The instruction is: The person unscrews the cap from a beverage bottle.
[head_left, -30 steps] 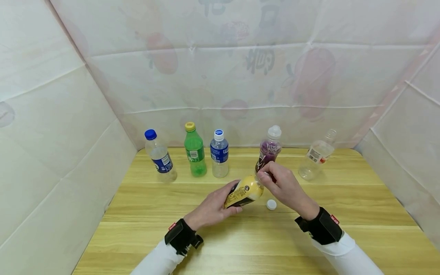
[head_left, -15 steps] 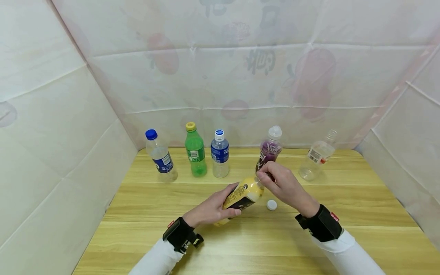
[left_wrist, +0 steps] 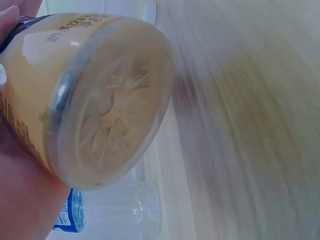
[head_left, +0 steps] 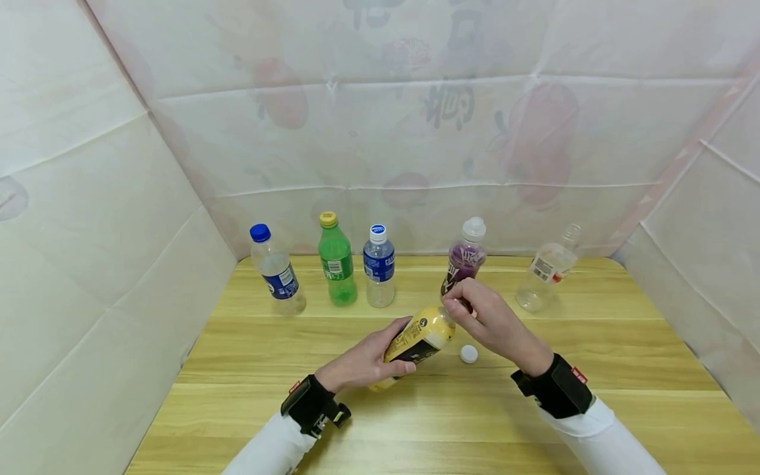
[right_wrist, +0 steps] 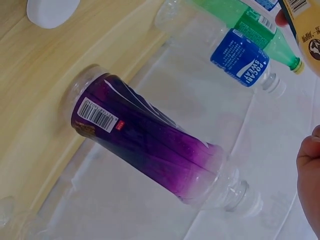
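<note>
Over the wooden table, the yellow bottle tilts, left hand wrapped round it! Right hand curls at its neck; whether those fingers pinch anything, I can't tell. Purple bottle crowding just behind, white cap lying near. Further back: blue-capped bottle, green bottle, Pocari Sweat bottle; clear bottle out right.

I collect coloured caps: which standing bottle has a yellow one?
The green bottle, second from left in the head view. Only its cap is yellow; the leftmost bottle wears blue, and the other three standing have whitish or clear tops.
</note>
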The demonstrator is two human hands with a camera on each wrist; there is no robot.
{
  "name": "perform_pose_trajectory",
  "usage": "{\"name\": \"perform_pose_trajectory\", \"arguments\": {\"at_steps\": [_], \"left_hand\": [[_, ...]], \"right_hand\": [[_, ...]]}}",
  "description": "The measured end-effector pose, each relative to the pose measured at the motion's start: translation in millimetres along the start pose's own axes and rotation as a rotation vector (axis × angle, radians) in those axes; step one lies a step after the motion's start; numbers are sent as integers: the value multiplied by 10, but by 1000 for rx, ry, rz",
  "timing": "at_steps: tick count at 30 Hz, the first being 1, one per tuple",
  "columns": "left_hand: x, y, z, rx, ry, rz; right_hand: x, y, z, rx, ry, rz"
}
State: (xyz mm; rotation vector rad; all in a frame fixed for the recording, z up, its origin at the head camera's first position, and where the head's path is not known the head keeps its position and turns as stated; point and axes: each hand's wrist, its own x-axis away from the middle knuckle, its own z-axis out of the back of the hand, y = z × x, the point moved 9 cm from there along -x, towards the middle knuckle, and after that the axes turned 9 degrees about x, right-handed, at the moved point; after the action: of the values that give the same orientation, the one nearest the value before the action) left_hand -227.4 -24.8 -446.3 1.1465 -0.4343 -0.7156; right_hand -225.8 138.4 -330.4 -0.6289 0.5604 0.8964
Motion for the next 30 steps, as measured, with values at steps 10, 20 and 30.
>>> {"name": "perform_pose_trajectory", "arguments": {"at_steps": [10, 20, 30], "left_hand": [[1, -12, 10, -29, 7, 13], [-43, -5, 58, -99, 114, 44], [-55, -16, 91, -178, 226, 88]], "right_hand": [[2, -7, -14, 2, -18, 6], [3, -1, -23, 4, -35, -4], [-10, -41, -37, 29, -55, 9]]}}
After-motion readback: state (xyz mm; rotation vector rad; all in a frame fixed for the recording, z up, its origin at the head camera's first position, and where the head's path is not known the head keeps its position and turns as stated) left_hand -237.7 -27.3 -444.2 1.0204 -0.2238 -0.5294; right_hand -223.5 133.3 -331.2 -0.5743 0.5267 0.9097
